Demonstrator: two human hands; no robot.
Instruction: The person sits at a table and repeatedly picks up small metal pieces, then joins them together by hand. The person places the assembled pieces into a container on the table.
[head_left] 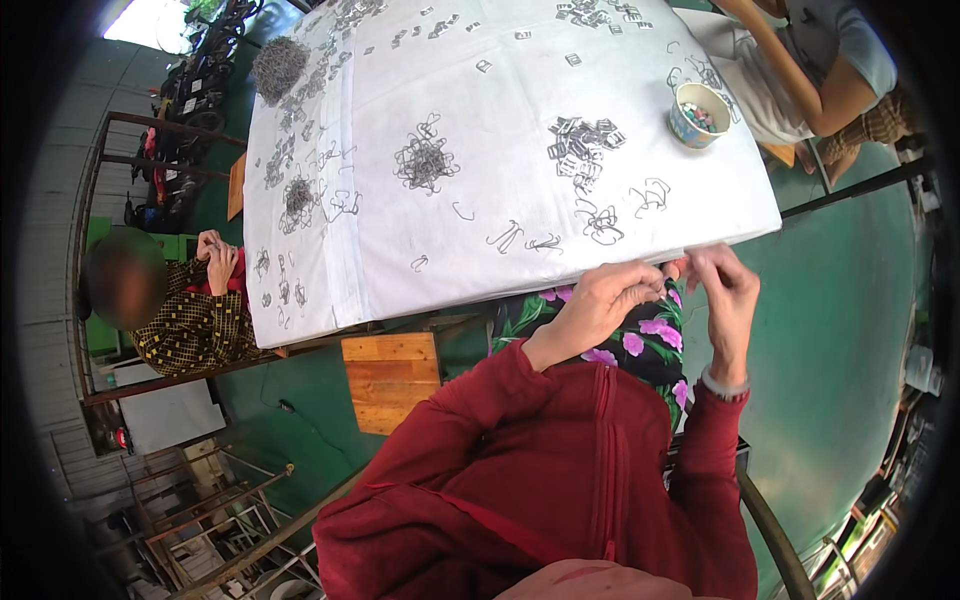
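Note:
Near the table's front edge, my left hand [612,304] is closed, with thumb and forefinger pressed together. Close to its right, my right hand [728,282] is also pinched closed, fingertips almost meeting those of the left. What the fingers hold is too small to make out. Just beyond them on the white-covered table [480,225] lie loose bent wire hooks [600,224] and a smaller group of hooks [652,194]. Behind these is a pile of small flat square pieces with dark markings [585,150]. A tangled heap of wire hooks [425,162] sits further left.
A paper cup [699,115] of small coloured bits stands at the table's right. A large wire clump [280,70] lies far left. One person [200,300] works at the left side, another [840,75] at the far right. A wooden stool [391,382] stands left of me.

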